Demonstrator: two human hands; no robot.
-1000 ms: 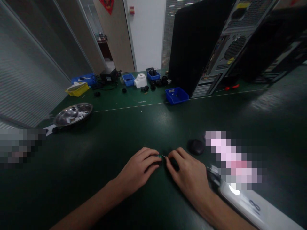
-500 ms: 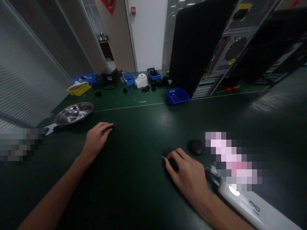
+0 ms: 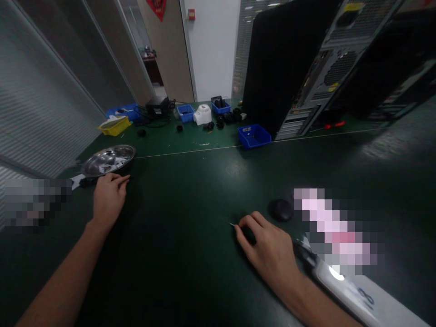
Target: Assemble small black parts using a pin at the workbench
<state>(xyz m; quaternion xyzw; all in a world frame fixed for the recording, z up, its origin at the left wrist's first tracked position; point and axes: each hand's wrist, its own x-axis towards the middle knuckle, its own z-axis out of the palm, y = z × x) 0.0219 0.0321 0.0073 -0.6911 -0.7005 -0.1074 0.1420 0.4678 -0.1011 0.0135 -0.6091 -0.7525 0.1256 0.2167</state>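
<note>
On the left of the head view, my left hand [image 3: 109, 200] is just in front of a round steel bowl [image 3: 89, 169] with white scraps inside. Its fingers and thumb are pressed together; whatever may be between them is hidden. My right hand [image 3: 267, 243] rests low over the green table [image 3: 184, 218], fingers curled in a pinch. A thin, pale-tipped tool [image 3: 232, 224] pokes out past its thumb and forefinger, the rest covered by the hand. Beyond the right knuckles lies a dark, rounded object [image 3: 282, 210], like a computer mouse.
A white device marked 18 [image 3: 378, 295] lies right of my right forearm. A blue bin [image 3: 255, 137] stands beside a black computer tower [image 3: 282, 68]. Along the back are a yellow tray [image 3: 115, 127], small blue trays [image 3: 185, 113], a white housing [image 3: 203, 115] and black parts.
My left hand has moved left across the table to the steel bowl, and its fingers look closer together. My right hand stays in place with the thin tool.
</note>
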